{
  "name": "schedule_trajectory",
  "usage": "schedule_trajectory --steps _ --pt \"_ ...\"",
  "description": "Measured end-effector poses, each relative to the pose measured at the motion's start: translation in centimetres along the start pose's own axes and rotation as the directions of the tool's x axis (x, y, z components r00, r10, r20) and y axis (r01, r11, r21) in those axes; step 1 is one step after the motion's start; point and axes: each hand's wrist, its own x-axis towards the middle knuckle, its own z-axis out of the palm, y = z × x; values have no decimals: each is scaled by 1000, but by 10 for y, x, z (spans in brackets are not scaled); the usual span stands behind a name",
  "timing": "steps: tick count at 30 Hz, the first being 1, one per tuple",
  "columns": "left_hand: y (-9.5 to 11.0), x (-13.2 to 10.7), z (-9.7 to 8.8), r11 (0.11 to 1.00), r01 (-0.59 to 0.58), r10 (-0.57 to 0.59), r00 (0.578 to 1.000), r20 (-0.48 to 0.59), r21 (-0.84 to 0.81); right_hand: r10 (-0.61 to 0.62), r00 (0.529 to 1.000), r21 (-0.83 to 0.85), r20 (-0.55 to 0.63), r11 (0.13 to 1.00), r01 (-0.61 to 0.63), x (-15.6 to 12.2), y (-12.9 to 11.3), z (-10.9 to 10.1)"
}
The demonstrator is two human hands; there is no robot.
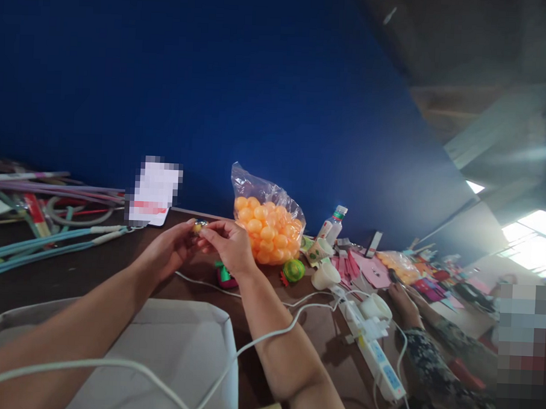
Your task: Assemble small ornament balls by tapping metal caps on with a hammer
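Above the dark table, my left hand (175, 249) and my right hand (230, 242) meet, fingers closed on a small shiny, yellowish thing (198, 226). Its kind is too small to make out, and fingers cover part of it. Just behind my right hand stands a clear plastic bag (272, 228) full of orange balls. Below that hand lies a small green and dark pink item (225, 276), partly hidden by the wrist. A round green and yellow piece with red edges (292, 270) rests to the right of it.
A white bin (195, 322) stands under my forearms, with a white cable (267, 337) crossing over. Right are a power strip (379, 360), tape rolls (326, 274), a bottle (333, 224) and a co-worker's hands (407, 304). Coloured rods (49, 243) lie left, near a blurred card (153, 190).
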Motion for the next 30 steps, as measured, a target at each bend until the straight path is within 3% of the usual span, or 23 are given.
schedule_trajectory --steps 17,30 --pt "-3 1 -5 995 -47 46 999 16 88 253 967 216 -3 945 -246 0 -7 -7" --pt "-1 -5 2 991 -88 84 996 35 105 272 962 242 28 932 -271 3 -5 -10"
